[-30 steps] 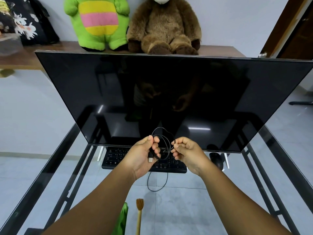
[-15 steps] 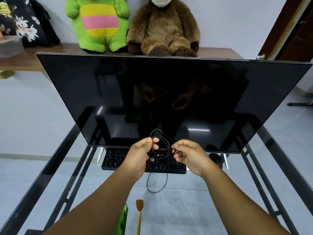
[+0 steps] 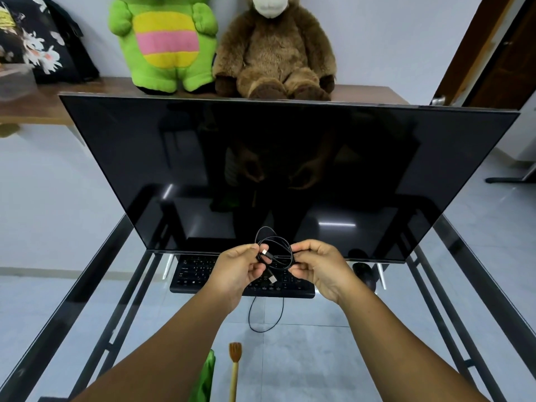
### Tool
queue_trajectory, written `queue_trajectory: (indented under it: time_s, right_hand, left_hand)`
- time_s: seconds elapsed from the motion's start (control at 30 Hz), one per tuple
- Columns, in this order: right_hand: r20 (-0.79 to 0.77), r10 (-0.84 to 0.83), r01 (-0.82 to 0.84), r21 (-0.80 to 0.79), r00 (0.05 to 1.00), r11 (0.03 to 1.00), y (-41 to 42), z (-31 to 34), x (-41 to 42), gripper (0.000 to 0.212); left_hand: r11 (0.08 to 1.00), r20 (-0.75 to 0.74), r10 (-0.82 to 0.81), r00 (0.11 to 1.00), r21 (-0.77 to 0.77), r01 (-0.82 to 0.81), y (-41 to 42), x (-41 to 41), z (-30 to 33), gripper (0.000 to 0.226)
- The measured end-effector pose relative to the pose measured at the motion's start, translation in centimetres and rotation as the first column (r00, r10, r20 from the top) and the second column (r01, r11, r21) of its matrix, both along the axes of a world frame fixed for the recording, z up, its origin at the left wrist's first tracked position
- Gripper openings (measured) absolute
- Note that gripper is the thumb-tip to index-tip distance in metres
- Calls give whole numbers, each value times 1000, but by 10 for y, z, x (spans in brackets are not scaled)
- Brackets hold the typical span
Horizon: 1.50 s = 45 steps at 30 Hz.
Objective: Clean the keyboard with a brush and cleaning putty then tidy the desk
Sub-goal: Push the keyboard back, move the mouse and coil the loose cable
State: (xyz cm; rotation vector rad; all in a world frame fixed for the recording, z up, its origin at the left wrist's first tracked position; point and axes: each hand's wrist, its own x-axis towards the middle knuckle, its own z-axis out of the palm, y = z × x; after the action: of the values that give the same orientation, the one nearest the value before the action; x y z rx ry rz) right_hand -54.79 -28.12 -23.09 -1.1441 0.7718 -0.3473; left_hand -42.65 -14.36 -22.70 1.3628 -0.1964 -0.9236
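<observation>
A black keyboard (image 3: 191, 275) lies on the glass desk (image 3: 313, 358) under the monitor's lower edge, partly hidden by my hands. My left hand (image 3: 236, 271) and my right hand (image 3: 317, 266) are held above it, both pinching a coiled black cable (image 3: 275, 250) whose two plugs hang between my fingers. A wooden brush (image 3: 234, 369) lies near the front of the desk, bristles pointing away from me. A green object (image 3: 207, 375) lies just left of the brush, half hidden by my left forearm.
A large dark monitor (image 3: 290, 169) stands close behind my hands. A black mouse (image 3: 365, 274) sits right of the keyboard. A thin cable loop (image 3: 265, 316) hangs in front of the keyboard. Two plush toys (image 3: 220, 44) sit on the wooden shelf behind.
The coil between my hands has tightened slightly and a plug end now dangles lower. My hands have stayed above the keyboard.
</observation>
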Motion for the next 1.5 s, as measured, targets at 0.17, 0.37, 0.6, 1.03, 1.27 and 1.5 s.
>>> queue_trajectory:
  time_s: [0.17, 0.37, 0.6, 1.03, 1.27, 1.5]
  right_hand:
    - [-10, 31, -31, -58, 999, 998, 2, 1, -4, 20]
    - [-82, -134, 119, -166, 988, 979, -1, -9, -4, 15]
    - [-68, -302, 291, -131, 951, 948, 1, -29, -14, 20]
    - [-88, -407, 406, -29, 909, 913, -20, -58, -44, 16]
    - [-103, -455, 456, -17, 885, 890, -27, -66, -55, 11]
    - [-84, -440, 442, 10, 894, 897, -30, -70, -54, 15]
  left_hand:
    - [999, 7, 39, 999, 30, -39, -2, 0, -5, 21]
    - [1000, -76, -2, 997, -18, 1, -7, -8, -13, 23]
    - [996, 82, -90, 993, 13, 89, -20, -27, -20, 74]
    - [999, 94, -33, 995, 32, 30, -57, -63, -50, 45]
    - [991, 184, -87, 979, 121, 65, -70, -77, -62, 67]
    - [992, 176, 24, 984, 119, -46, -75, -84, -59, 44]
